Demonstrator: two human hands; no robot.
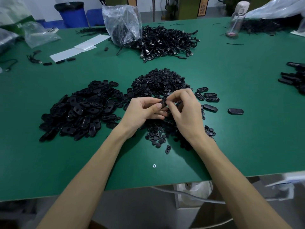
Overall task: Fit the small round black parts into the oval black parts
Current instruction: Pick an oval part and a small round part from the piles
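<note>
My left hand (145,111) grips one oval black part (163,103) between thumb and fingers, lifted above the green table (115,162). My right hand (184,111) pinches at the same oval part with its fingertips; whether a small round part sits under them is hidden. A big pile of oval black parts (82,111) lies to the left. A heap of small round black parts (160,83) spreads behind and under my hands. Several oval parts (208,96) lie in a loose group to the right.
A tangle of black cables (166,42) and a clear plastic bag (122,23) sit at the back centre. A bottle (236,20) stands far right. More black parts (295,78) lie at the right edge. White sheets (77,48) lie back left.
</note>
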